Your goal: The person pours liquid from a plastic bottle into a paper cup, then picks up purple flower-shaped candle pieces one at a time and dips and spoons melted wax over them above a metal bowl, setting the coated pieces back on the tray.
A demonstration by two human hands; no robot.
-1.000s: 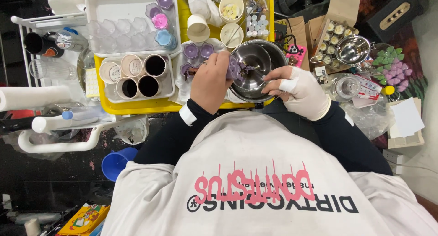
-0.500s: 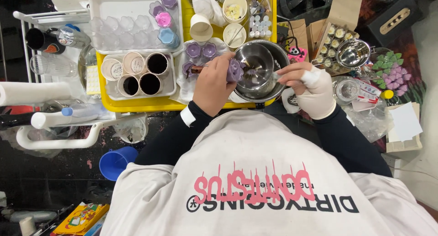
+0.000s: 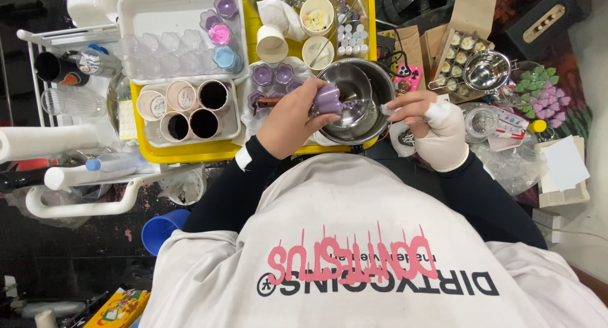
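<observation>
My left hand (image 3: 288, 122) is bare and grips a purple flower-shaped mould (image 3: 328, 100), holding it over the left rim of a steel bowl (image 3: 361, 122). My right hand (image 3: 434, 128) wears a white glove that leaves the fingertips bare. Its fingers pinch a small thin tool (image 3: 386, 110) at the bowl's right rim. The bowl stands at the front right of a yellow tray (image 3: 190, 152). Several more purple flower moulds (image 3: 272, 74) lie just left of the bowl, partly behind my left hand.
A white tray (image 3: 161, 14) holds clear and coloured flower moulds. A box of round cups (image 3: 190, 106), paper cups (image 3: 272, 44), a second small steel bowl (image 3: 486, 70), a box of small candles (image 3: 459, 46), purple and green flower pieces (image 3: 544, 93) and a blue cup (image 3: 158, 230) surround me.
My right hand has drawn back from over the bowl to its right rim. My left hand keeps the purple mould in almost the same place.
</observation>
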